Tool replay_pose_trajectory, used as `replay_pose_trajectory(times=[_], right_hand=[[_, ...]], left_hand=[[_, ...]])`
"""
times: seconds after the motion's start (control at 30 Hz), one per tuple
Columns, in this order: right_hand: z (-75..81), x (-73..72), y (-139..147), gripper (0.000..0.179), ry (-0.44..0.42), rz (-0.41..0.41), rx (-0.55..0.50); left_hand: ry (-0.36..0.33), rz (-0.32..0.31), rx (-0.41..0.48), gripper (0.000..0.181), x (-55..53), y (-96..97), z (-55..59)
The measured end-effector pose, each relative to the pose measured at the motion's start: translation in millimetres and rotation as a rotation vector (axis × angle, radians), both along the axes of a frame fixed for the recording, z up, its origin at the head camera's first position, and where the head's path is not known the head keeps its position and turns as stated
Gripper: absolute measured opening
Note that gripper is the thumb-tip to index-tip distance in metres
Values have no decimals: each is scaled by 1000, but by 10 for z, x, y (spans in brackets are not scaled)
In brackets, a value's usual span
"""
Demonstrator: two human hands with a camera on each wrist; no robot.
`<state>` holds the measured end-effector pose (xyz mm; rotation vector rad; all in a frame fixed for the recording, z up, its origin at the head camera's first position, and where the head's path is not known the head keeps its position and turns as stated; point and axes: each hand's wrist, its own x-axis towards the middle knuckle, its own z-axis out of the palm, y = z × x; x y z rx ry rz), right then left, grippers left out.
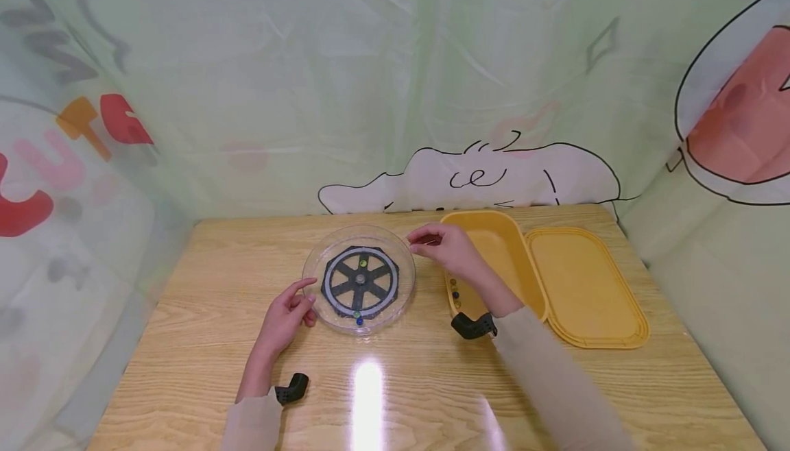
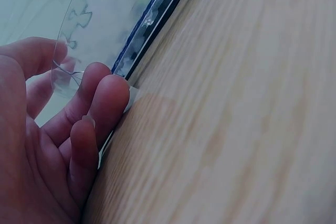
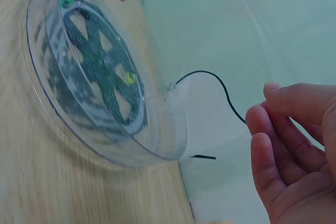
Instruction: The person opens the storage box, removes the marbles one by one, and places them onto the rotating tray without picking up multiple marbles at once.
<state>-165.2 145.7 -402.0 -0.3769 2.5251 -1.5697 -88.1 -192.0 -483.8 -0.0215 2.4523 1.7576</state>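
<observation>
A clear round dish (image 1: 404,293) stands on the table with a black spoked wheel shape (image 1: 336,291) and pale ring showing inside its rim. A yellow-green marble (image 1: 363,263) lies near the spokes; a green marble (image 3: 67,0) and a blue marble (image 1: 360,321) sit close together at the near side. My left hand (image 1: 285,317) pinches the dish's left rim, the index finger over the wall and the thumb outside. Beside the right rim hangs my right hand (image 1: 449,251), fingers loosely bent toward the thumb, with nothing visible between them.
A deep yellow tray (image 1: 535,286) stands right of the dish, under my right forearm, with several small marbles (image 1: 455,295) along its left side. Next to it lies a flat yellow lid (image 1: 589,286). A printed curtain (image 1: 370,94) hangs behind the wooden table (image 1: 204,286).
</observation>
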Motion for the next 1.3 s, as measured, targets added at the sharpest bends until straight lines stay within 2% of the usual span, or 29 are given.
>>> replay_pose_trajectory(times=[0.07, 0.23, 0.4, 0.53, 0.63, 0.83, 1.07, 1.17, 1.3], right_hand=[[16, -23, 60, 21, -11, -9, 4], [29, -98, 219, 23, -13, -15, 12], [-23, -178, 388, 23, -10, -37, 30], [-111, -244, 504, 22, -11, -47, 1], [-195, -287, 582, 20, -22, -48, 2], [-357, -351, 703, 15, -46, -23, 71], [-481, -389, 794, 13, -147, 71, 169], [-528, -409, 822, 14, -189, 118, 207], [-575, -428, 825, 16, -211, 164, 223]], left_hand=[[6, -4, 1, 37, -9, -11, -41], [23, -2, 18, 36, -68, -76, -247], [-10, 9, 7, 37, -89, -73, -258], [-16, 14, 6, 38, -95, -87, -274], [-6, 9, 8, 37, -89, -96, -274], [24, -6, 23, 35, -74, -93, -259], [15, 2, 25, 35, -69, -85, -249], [-2, 4, 18, 37, -68, -72, -203], [-14, -8, 9, 38, -45, -38, -79]])
